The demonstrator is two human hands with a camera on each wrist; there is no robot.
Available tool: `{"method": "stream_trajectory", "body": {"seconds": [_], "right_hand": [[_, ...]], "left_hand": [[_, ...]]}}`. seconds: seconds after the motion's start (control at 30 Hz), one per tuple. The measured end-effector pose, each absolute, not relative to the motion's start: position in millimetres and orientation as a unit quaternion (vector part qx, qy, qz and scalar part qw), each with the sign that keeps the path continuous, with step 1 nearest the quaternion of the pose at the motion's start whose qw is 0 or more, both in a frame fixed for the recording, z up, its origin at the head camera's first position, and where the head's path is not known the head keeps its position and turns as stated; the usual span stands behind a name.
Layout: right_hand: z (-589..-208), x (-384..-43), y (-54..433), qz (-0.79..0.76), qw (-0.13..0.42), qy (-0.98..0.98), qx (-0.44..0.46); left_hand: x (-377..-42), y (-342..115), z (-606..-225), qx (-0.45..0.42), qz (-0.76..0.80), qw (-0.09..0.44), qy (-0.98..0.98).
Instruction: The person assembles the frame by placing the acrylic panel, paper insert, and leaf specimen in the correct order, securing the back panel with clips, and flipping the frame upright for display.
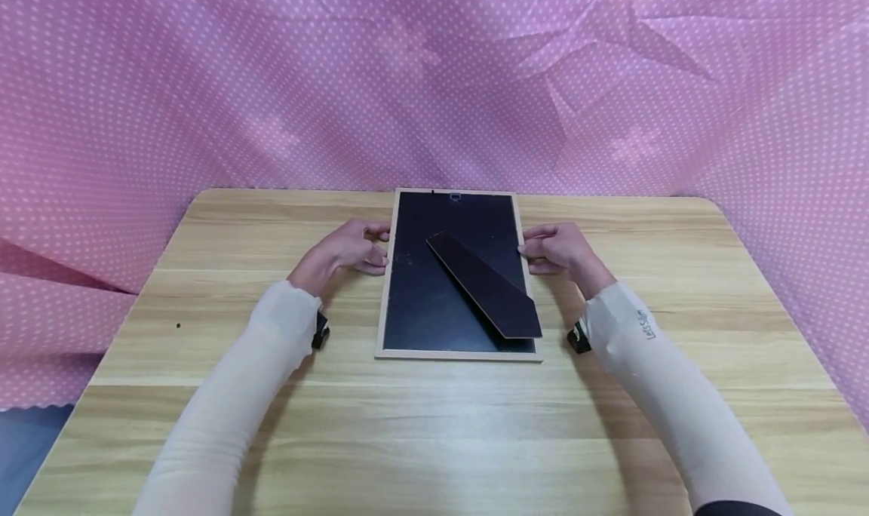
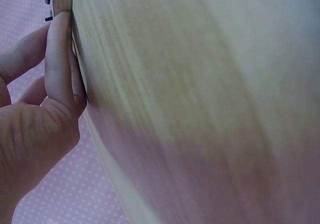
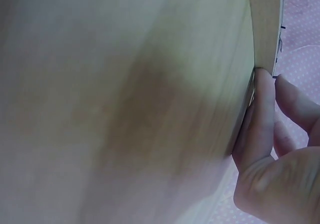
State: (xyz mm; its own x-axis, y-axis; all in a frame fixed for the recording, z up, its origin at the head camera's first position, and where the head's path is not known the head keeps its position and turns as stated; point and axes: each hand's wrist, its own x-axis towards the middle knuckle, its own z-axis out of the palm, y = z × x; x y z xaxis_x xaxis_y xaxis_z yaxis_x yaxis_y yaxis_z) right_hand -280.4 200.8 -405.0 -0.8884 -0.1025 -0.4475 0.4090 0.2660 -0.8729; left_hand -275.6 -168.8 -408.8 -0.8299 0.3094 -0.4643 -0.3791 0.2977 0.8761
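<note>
A picture frame (image 1: pixel 434 305) with a pale wooden border lies back side up on the table, its black backing showing. A dark easel leg (image 1: pixel 485 290) slants across the backing, and a small metal hanger (image 1: pixel 455 197) sits near the far edge. At the frame's left side, my left hand (image 1: pixel 356 246) holds the border with thumb and fingers. My right hand (image 1: pixel 553 248) holds the opposite side likewise. In the left wrist view, the thumb (image 2: pixel 59 58) lies against the frame's side; the right wrist view shows the same at the right thumb (image 3: pixel 264 114). Some fingertips are hidden.
The light wood-grain table (image 1: pixel 448 440) has rounded far corners. Pink polka-dot cloth (image 1: pixel 339 86) hangs behind it and along both sides. A small dark spot (image 1: pixel 179 325) marks the tabletop at left.
</note>
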Motion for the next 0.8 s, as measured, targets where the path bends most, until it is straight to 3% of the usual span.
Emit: {"method": "stream_trajectory", "body": {"seconds": [0.8], "right_hand": [[-402.7,-284.8,196.2,-0.548,0.235,0.798,0.085]], "left_hand": [[-274.5,-170.6,-410.0,-0.015,0.586,0.284,0.758]]}}
